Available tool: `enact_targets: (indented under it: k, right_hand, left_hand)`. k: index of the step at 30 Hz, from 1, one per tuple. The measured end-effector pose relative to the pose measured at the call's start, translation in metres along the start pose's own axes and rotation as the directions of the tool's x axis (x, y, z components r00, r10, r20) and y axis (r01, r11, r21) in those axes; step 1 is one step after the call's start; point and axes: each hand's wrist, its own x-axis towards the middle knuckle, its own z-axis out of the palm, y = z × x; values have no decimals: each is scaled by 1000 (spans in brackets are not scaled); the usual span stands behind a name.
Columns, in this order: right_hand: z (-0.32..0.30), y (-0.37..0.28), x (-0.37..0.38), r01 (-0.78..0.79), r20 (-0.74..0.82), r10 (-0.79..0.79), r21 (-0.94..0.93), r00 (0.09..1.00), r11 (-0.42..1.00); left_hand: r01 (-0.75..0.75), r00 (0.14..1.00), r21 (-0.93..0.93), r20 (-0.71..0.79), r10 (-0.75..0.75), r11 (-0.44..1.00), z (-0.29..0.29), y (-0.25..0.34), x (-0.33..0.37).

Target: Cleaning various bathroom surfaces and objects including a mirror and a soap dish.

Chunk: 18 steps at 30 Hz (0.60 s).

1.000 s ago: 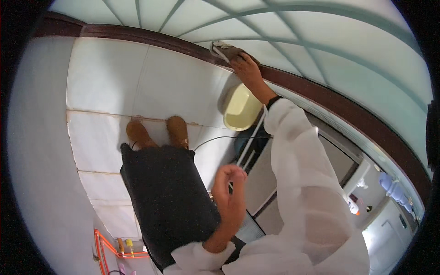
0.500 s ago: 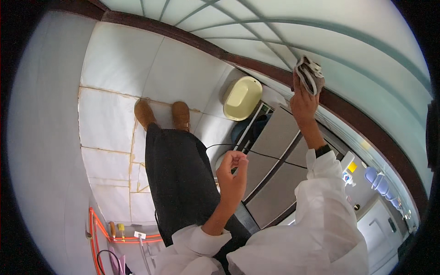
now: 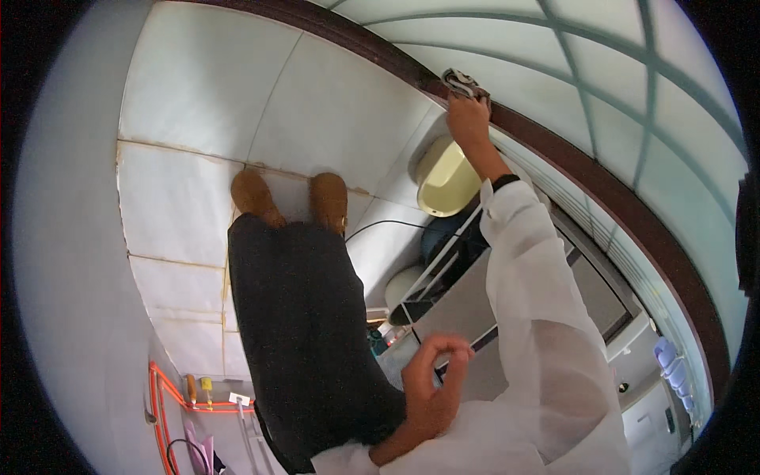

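Observation:
My right hand [image 3: 471, 127] is stretched far forward and grips a folded grey-brown cloth [image 3: 465, 83]. The cloth is against the dark brown frame [image 3: 546, 158] below a pale panel with green curved bands [image 3: 602, 71]. My left hand [image 3: 434, 386] hangs in front of my body, with its fingers curled in toward the thumb. I see nothing in it; the fingertips are slightly blurred.
A pale yellow basin [image 3: 447, 178] stands beyond a grey cabinet [image 3: 467, 305] on my right. Light floor tiles [image 3: 182, 198] lie around my brown shoes [image 3: 328, 198]. A thin black cable [image 3: 380, 225] crosses near the cabinet. Orange bars [image 3: 214, 409] are at lower left.
My right hand has moved left and farther away with the cloth, from the panel's lower edge along the brown frame. My left hand has come lower and nearer my body. The view has shifted.

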Motion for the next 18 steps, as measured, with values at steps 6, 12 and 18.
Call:
enact_targets:
  k: [6,12,18]
  right_hand:
    - [70,-17,58,-21,123,-4,198,992,980]
    - [94,-19,98,-108,230,-1,461,973,881]
    - [-6,-70,44,-211,267,-48,846,962,490]
  left_hand:
    - [-32,987,-198,-159,1,980,-21,14,1]
    - [-79,990,-259,93,106,963,-36,-17,-1]
    - [11,968,-111,-250,-38,994,-6,25,-14]
